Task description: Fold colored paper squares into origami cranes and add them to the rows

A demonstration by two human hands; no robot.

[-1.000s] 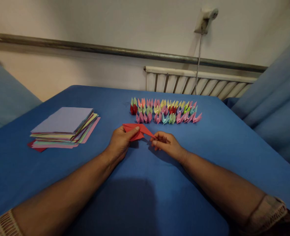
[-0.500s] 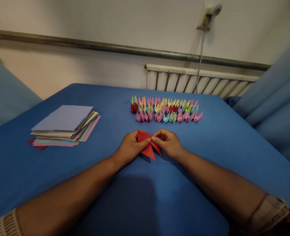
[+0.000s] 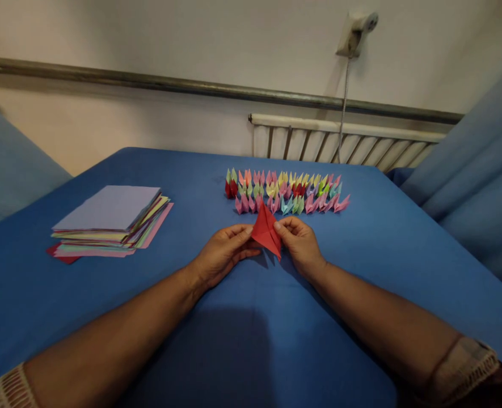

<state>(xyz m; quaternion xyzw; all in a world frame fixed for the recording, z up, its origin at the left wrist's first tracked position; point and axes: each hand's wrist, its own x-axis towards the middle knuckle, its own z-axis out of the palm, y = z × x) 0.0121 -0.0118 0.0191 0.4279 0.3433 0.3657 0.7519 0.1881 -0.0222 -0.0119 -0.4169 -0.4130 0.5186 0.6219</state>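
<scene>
Item: red folded paper point(image 3: 266, 231), upright just in front of the rows of folded figures point(image 3: 287, 191), pinched between closed fingers of left hand point(image 3: 223, 252) and right hand point(image 3: 300, 243); risk: uneven pull could skew or tear a crease, a forward slip could topple the nearest figures.

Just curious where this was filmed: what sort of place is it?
Probably an indoor room used for paper folding: a blue-covered table bears a stack of coloured paper and rows of small folded figures, a radiator behind. The left hand and right hand pinch a red folded sheet.
</scene>
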